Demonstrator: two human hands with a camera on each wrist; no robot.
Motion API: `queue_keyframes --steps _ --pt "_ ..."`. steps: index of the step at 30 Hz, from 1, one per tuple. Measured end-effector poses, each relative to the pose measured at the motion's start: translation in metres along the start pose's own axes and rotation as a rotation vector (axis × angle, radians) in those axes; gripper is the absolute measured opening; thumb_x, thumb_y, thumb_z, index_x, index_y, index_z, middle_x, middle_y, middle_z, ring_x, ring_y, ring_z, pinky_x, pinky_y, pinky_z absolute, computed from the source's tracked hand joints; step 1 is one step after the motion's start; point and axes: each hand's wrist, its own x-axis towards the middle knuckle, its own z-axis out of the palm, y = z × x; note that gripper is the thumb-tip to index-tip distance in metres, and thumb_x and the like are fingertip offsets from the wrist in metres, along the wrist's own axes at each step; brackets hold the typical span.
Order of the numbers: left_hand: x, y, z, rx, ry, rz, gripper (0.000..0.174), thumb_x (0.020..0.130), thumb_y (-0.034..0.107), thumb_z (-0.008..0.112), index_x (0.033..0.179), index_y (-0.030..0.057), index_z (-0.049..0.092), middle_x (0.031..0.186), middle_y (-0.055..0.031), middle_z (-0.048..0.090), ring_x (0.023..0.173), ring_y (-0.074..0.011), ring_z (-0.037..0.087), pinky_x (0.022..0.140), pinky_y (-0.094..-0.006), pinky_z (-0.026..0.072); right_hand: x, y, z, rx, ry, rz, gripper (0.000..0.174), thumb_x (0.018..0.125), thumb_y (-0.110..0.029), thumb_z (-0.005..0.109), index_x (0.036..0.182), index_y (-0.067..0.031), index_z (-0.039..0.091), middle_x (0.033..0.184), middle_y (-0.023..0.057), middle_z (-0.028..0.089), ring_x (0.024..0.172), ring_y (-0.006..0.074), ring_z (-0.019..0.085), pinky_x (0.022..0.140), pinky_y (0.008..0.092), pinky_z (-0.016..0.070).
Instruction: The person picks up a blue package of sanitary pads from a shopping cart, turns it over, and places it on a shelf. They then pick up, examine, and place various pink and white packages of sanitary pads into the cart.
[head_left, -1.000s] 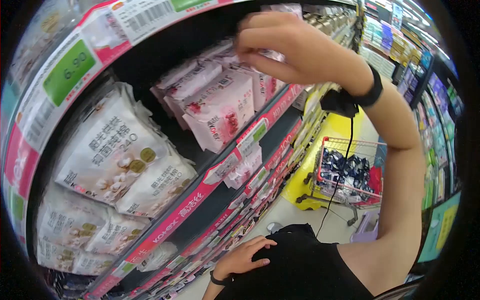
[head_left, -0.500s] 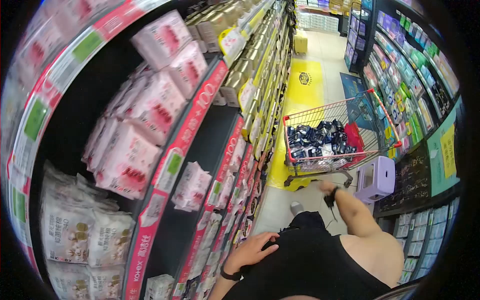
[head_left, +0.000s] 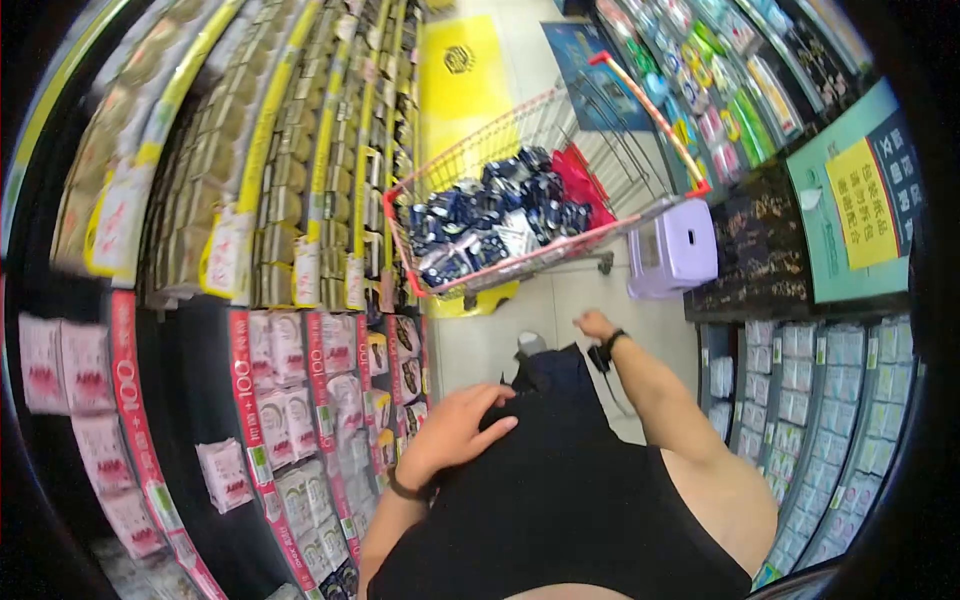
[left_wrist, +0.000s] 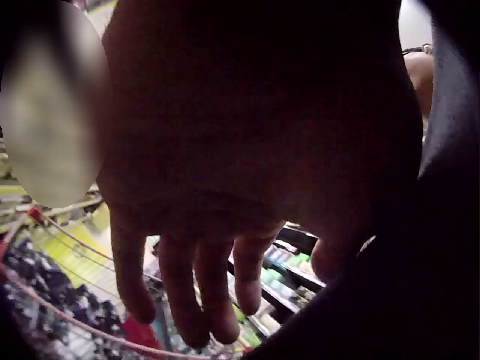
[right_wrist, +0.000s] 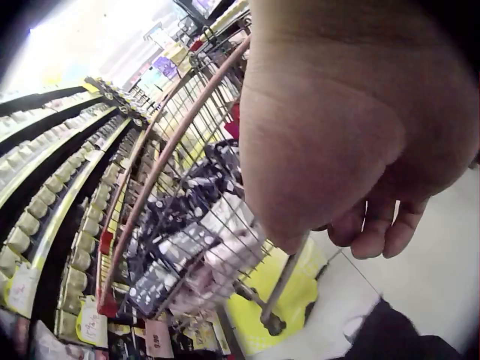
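Note:
My left hand (head_left: 460,430) lies against the front of the black top (head_left: 560,480), thumb and fingers relaxed, with nothing in it. In the left wrist view its fingers (left_wrist: 180,285) hang down, slightly spread. My right hand (head_left: 597,325) hangs low on the right, its fingers loosely bent and holding nothing. Just beyond it stands a shopping cart (head_left: 393,225) with a red rim, loaded with many dark blue packets (head_left: 480,215). A red item (head_left: 580,185) lies at the load's right end. The right wrist view shows the cart's wire side (right_wrist: 176,142) beside the right hand.
Shelves on the left hold pink packs (head_left: 225,475) and gold-brown boxes (head_left: 200,200). A purple stool (head_left: 690,245) stands right of the cart. More shelves with pale packs (head_left: 800,380) and a sign (head_left: 860,200) line the right side. Yellow floor covering (head_left: 460,90) runs along the aisle.
My right hand has come down from the pink packs on the shelf to low at my right side. The head view has swung right toward the cart. My left hand stays at the body.

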Motion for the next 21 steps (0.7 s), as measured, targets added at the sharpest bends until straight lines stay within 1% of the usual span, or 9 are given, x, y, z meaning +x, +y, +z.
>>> queue_keyframes --steps 1,4,7,10,13,15,16,18,21 --pt "0.023 0.006 -0.001 0.010 -0.031 0.030 0.034 0.092 0.029 0.065 0.115 0.0038 0.059 0.100 -0.0128 0.063 0.097 -0.0325 0.062 0.086 -0.0409 0.0479 0.016 0.000 -0.014 0.038 -0.005 -0.020 0.050 0.087 -0.044 0.060 0.100 0.0040 0.070 0.107 0.0312 0.066 0.105 0.0432 0.063 0.093 0.0489 0.0487" --pt "0.082 0.027 -0.007 0.006 -0.092 0.111 0.034 0.092 0.029 0.066 0.114 0.0039 0.059 0.099 -0.0128 0.063 0.096 -0.0320 0.062 0.085 -0.0415 0.0477 0.024 -0.020 -0.065 0.066 0.173 -0.187 0.040 0.084 -0.036 0.065 0.091 0.0033 0.068 0.092 0.0276 0.069 0.088 0.0413 0.067 0.079 0.0480 0.0517" --pt "0.124 0.032 -0.012 0.012 -0.147 0.158 0.035 0.092 0.029 0.066 0.115 0.0039 0.059 0.100 -0.0127 0.063 0.096 -0.0320 0.062 0.086 -0.0411 0.0479 0.020 -0.025 -0.089 0.321 0.261 -0.247 0.036 0.090 -0.030 0.064 0.075 0.0013 0.060 0.066 0.0142 0.061 0.064 0.0201 0.058 0.061 0.0389 0.0483" --pt "0.156 0.019 -0.020 -0.004 -0.188 0.159 0.034 0.092 0.029 0.066 0.114 0.0037 0.059 0.100 -0.0130 0.063 0.096 -0.0321 0.062 0.086 -0.0408 0.0480 0.012 -0.001 -0.085 0.527 0.219 -0.091 0.029 0.084 -0.027 0.066 0.078 0.0002 0.062 0.070 0.0131 0.063 0.066 0.0247 0.059 0.065 0.0397 0.0480" --pt "0.191 -0.004 -0.032 -0.087 -0.254 0.150 0.032 0.092 0.027 0.066 0.113 0.0026 0.060 0.097 -0.0140 0.063 0.094 -0.0333 0.062 0.084 -0.0409 0.0494 -0.015 0.052 -0.050 0.616 0.242 0.022 0.028 0.084 -0.028 0.066 0.076 -0.0017 0.060 0.067 0.0097 0.059 0.065 0.0216 0.055 0.063 0.0387 0.0468" --pt "0.222 -0.025 -0.039 -0.070 -0.282 0.151 0.031 0.091 0.026 0.067 0.111 0.0037 0.060 0.094 -0.0133 0.063 0.091 -0.0325 0.063 0.082 -0.0407 0.0496 -0.046 0.088 -0.019 0.560 0.203 0.264 0.030 0.084 -0.031 0.066 0.081 -0.0012 0.063 0.074 0.0139 0.064 0.071 0.0252 0.061 0.069 0.0399 0.0489" --pt "0.240 -0.041 -0.039 0.003 -0.241 0.194 0.032 0.089 0.028 0.068 0.109 0.0030 0.062 0.091 -0.0143 0.064 0.087 -0.0335 0.064 0.078 -0.0403 0.0511 -0.064 0.107 0.004 0.535 0.259 0.256 0.023 0.089 -0.022 0.065 0.076 -0.0038 0.058 0.062 0.0029 0.056 0.057 0.0144 0.056 0.054 0.0322 0.0468" --pt "0.280 -0.083 -0.031 -0.034 -0.261 0.191 0.030 0.089 0.026 0.067 0.108 0.0026 0.062 0.091 -0.0147 0.065 0.087 -0.0330 0.064 0.078 -0.0394 0.0516 -0.115 0.117 0.018 0.583 0.157 0.413 0.022 0.088 -0.022 0.067 0.079 -0.0022 0.061 0.064 0.0048 0.059 0.057 0.0153 0.057 0.057 0.0331 0.0492" --pt "0.354 -0.159 -0.007 -0.325 -0.320 0.036 0.030 0.088 0.026 0.067 0.106 0.0028 0.063 0.093 -0.0159 0.067 0.088 -0.0328 0.065 0.078 -0.0403 0.0517 -0.182 0.104 0.016 0.624 0.127 0.600 0.025 0.088 -0.025 0.067 0.080 -0.0022 0.062 0.067 0.0071 0.062 0.061 0.0173 0.059 0.059 0.0340 0.0502"
